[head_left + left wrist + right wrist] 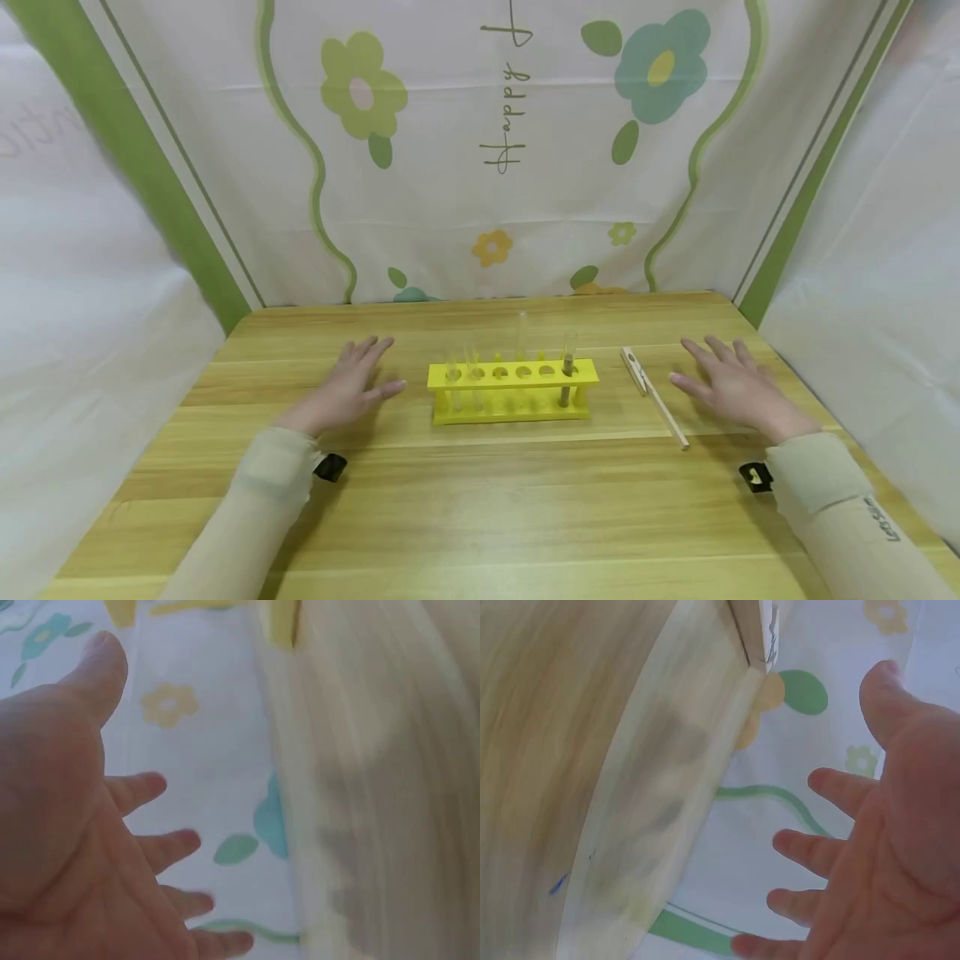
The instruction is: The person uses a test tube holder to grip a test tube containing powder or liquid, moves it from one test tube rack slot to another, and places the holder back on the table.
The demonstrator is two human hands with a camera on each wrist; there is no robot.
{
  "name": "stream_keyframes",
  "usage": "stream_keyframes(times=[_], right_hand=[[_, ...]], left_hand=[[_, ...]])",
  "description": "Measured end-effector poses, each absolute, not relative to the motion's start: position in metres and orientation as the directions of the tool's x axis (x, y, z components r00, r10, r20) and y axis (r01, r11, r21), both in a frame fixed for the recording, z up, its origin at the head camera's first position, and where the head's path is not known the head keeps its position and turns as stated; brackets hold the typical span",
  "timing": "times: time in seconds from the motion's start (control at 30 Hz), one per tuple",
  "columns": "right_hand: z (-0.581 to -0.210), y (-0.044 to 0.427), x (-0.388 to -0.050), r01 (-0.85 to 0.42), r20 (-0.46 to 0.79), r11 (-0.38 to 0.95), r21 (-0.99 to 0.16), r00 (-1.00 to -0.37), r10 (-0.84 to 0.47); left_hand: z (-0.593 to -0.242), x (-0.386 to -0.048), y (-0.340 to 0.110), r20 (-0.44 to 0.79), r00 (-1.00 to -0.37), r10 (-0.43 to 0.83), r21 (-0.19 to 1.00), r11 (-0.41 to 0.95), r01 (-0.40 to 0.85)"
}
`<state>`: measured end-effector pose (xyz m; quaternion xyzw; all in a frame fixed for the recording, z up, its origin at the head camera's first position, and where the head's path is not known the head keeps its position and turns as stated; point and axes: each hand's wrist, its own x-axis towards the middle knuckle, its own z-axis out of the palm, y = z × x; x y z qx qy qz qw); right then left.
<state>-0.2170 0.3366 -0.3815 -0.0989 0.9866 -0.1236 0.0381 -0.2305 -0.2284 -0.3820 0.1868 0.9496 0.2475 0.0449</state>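
A yellow rack (pixel 512 375) stands mid-table in the head view, holding several clear glass tubes; the rightmost tube (pixel 566 383) has dark contents. My left hand (pixel 347 387), fingers spread, is left of the rack and holds nothing; its palm (pixel 67 825) fills the left side of the left wrist view. A wooden test tube clamp (pixel 660 404) lies right of the rack, its end (pixel 756 630) showing in the right wrist view. Just right of the clamp is my right hand (pixel 738 387), also empty with spread fingers, its palm (pixel 900 847) facing the right wrist camera.
The wooden table (pixel 480 500) reaches back to a white curtain (pixel 450 183) printed with flowers and green lines. More white sheeting hangs at the left (pixel 82 275) and the right (pixel 877 275). Black straps are at both wrists.
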Motion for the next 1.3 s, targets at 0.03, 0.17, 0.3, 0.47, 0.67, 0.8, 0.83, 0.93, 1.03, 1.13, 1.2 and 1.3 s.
stream_keyframes(times=[0.03,0.17,0.3,0.47,0.67,0.8,0.83,0.93,1.03,1.13,1.2,1.3], right_hand=[[-0.381,0.335,-0.217,-0.198,-0.04,0.947,-0.253,-0.976,-0.214],[-0.38,0.327,-0.218,-0.225,-0.027,0.939,-0.261,-0.97,-0.24],[-0.381,0.32,-0.22,-0.243,-0.017,0.929,-0.278,-0.966,-0.258],[-0.383,0.311,-0.223,-0.254,0.004,0.925,-0.283,-0.965,-0.264],[-0.384,0.299,-0.224,-0.251,-0.014,0.935,-0.252,-0.965,-0.262],[-0.385,0.294,-0.224,-0.244,-0.028,0.941,-0.236,-0.966,-0.257],[-0.385,0.294,-0.224,-0.244,-0.03,0.942,-0.231,-0.966,-0.258],[-0.388,0.292,-0.226,-0.241,-0.035,0.946,-0.215,-0.967,-0.254],[-0.391,0.29,-0.227,-0.232,-0.037,0.953,-0.195,-0.969,-0.244],[-0.392,0.288,-0.229,-0.22,-0.036,0.959,-0.177,-0.972,-0.23],[-0.392,0.287,-0.229,-0.217,-0.035,0.962,-0.168,-0.974,-0.226],[-0.392,0.284,-0.229,-0.219,-0.035,0.963,-0.159,-0.973,-0.227]], left_hand=[[-0.382,-0.23,-0.226,0.012,-0.921,0.39,0.519,0.784,0.339],[-0.384,-0.227,-0.216,0.017,-0.903,0.43,0.629,0.698,0.344],[-0.389,-0.224,-0.204,0.005,-0.897,0.441,0.725,0.617,0.307],[-0.397,-0.225,-0.19,0.017,-0.909,0.417,0.807,0.531,0.259],[-0.405,-0.228,-0.178,0.024,-0.925,0.378,0.856,0.471,0.215],[-0.408,-0.228,-0.173,0.028,-0.929,0.369,0.865,0.457,0.207],[-0.409,-0.228,-0.172,0.027,-0.931,0.364,0.867,0.454,0.203],[-0.411,-0.229,-0.169,0.019,-0.937,0.35,0.878,0.442,0.183],[-0.413,-0.229,-0.168,0.015,-0.936,0.351,0.887,0.427,0.175],[-0.415,-0.23,-0.166,0.01,-0.936,0.351,0.889,0.426,0.169],[-0.415,-0.23,-0.166,0.008,-0.938,0.348,0.886,0.432,0.168],[-0.415,-0.23,-0.165,0.007,-0.94,0.342,0.882,0.441,0.167]])
